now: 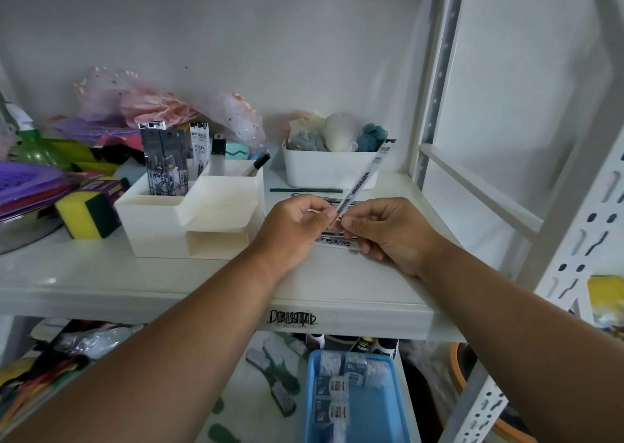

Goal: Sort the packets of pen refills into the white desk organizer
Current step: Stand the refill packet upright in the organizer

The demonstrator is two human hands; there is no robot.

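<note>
The white desk organizer [158, 218] stands on the shelf left of centre. Several dark refill packets [165, 164] stand upright in its back left compartment, and a white packet [199, 147] stands behind them. My left hand [297, 228] and my right hand [388, 231] meet just right of the organizer. Both pinch the lower end of a clear refill packet [366, 176] that slants up to the right. More packets [337, 240] lie flat on the shelf beneath my hands, partly hidden.
A white bin [329, 169] of sponges and cloths stands behind my hands. A green rod [305, 190] lies in front of it. A yellow-green sponge [86, 214] and colourful clutter sit at the left. A blue tray [381, 409] sits on the lower shelf.
</note>
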